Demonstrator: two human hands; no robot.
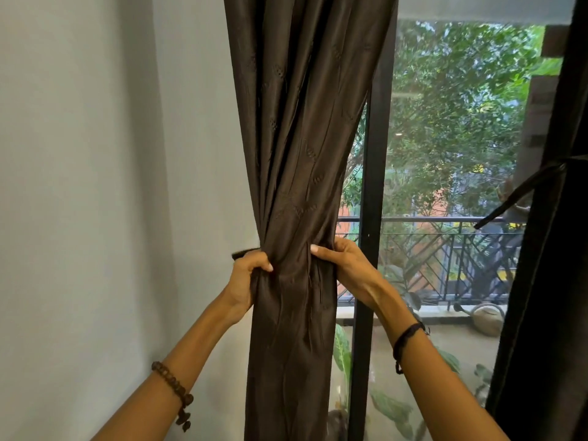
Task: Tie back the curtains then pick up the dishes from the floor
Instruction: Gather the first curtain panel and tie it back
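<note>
The brown curtain (296, 148) hangs from the top of the view, its long axis vertical, and is gathered into a narrow waist at mid-height beside the grey wall (95, 186). The left hand (246, 278) grips the bundle on its wall side, fingers curled round the fabric; the right hand (342, 265) clasps it on the window side, thumb across the front and fingers wrapped behind. Both hands sit at the same height, facing each other across the waist. A short dark strip, apparently the tieback end (243, 253), projects from just above the left hand toward the wall; whether the left fingers also hold it cannot be told. The strip lies left of the bundle, so the left hand is the nearer; in my judgement the band must pass horizontally round the waist, crosswise to the curtain's hang, to reach the right hand. The second curtain (547, 249) at the right edge already carries a tied band (521, 192). The black door frame (370, 218) stands just behind the right hand. No dishes or floor are in view.
</note>
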